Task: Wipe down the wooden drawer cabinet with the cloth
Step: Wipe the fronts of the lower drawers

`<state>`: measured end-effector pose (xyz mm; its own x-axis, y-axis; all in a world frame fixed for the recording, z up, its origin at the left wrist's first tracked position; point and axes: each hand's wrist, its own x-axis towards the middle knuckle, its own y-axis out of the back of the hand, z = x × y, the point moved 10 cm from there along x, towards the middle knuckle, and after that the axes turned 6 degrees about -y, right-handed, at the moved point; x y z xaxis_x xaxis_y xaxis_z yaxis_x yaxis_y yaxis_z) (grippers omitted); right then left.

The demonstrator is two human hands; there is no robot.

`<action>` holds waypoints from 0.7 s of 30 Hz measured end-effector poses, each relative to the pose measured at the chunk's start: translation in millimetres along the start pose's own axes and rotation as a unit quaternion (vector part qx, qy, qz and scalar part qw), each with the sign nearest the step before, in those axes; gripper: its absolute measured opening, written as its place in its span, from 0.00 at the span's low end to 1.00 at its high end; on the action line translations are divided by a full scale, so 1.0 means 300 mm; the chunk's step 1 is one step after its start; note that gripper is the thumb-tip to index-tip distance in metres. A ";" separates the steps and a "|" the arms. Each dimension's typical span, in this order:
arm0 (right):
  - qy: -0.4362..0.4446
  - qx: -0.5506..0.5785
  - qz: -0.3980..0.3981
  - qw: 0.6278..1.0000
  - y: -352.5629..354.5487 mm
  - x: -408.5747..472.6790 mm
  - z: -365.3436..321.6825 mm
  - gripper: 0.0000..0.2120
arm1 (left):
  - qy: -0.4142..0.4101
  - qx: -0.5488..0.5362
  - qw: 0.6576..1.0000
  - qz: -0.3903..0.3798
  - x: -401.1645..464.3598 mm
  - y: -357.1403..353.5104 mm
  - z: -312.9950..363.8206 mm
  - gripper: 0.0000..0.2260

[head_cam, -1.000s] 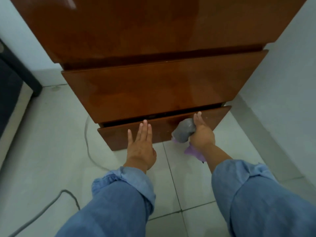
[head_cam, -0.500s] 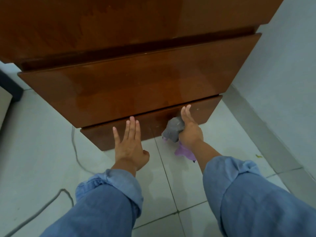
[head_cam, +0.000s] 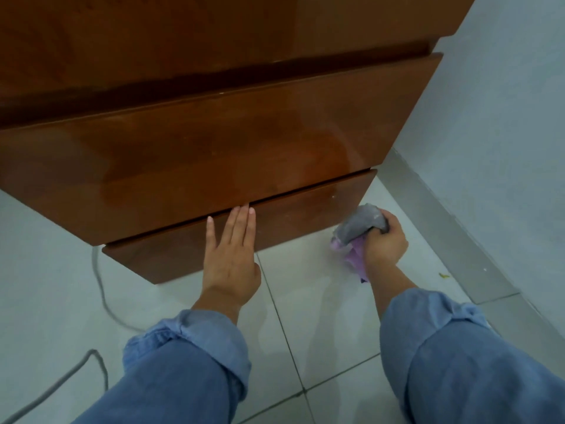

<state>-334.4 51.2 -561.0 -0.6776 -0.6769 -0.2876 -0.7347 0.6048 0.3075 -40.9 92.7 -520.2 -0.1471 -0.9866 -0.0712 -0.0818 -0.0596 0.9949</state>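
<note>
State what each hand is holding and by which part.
The right hand grips the bunched cloth around its middle. The left hand holds nothing, flat against the bottom drawer.

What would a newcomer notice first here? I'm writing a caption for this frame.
The glossy wooden drawer cabinet fills the upper frame. The left hand lies flat on its bottom drawer, while the right hand grips a bunched grey and purple cloth near the drawer's right corner, above the pale floor tiles.

Pale tiled floor (head_cam: 321, 301) meeting a light wall (head_cam: 504, 117).
A grey skirting strip (head_cam: 452, 240) is running along the wall's foot; a grey cable (head_cam: 101, 289) is trailing across the floor, well apart from that wall.
</note>
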 end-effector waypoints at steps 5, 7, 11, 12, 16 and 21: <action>-0.051 0.170 -0.029 0.984 -0.093 0.051 -0.047 0.15 | -0.017 0.018 0.999 0.032 0.028 -0.054 -0.013 0.47; -0.087 0.196 -0.021 0.977 -0.148 0.068 -0.029 0.09 | -0.025 0.026 0.998 0.045 0.037 -0.071 -0.011 0.48; -0.091 0.199 -0.018 0.976 -0.234 0.039 0.024 0.12 | -0.037 0.040 0.997 0.058 0.047 -0.096 -0.008 0.48; -0.093 0.255 -0.015 0.962 -0.259 0.032 0.058 0.15 | -0.040 0.041 0.997 0.061 0.047 -0.099 -0.008 0.48; -0.046 0.259 0.043 0.964 -0.275 -0.056 0.088 0.15 | -0.048 0.049 0.996 0.052 0.043 -0.103 -0.010 0.48; -0.031 0.197 0.003 0.980 -0.371 -0.209 0.120 0.17 | -0.045 0.038 0.997 0.047 0.029 -0.092 -0.017 0.48</action>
<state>-211.5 41.4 -609.8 -0.6744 -0.6528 -0.3449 -0.6777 0.7327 -0.0617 -35.0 85.2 -547.8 -0.2450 -0.9694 0.0118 -0.1371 0.0467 0.9894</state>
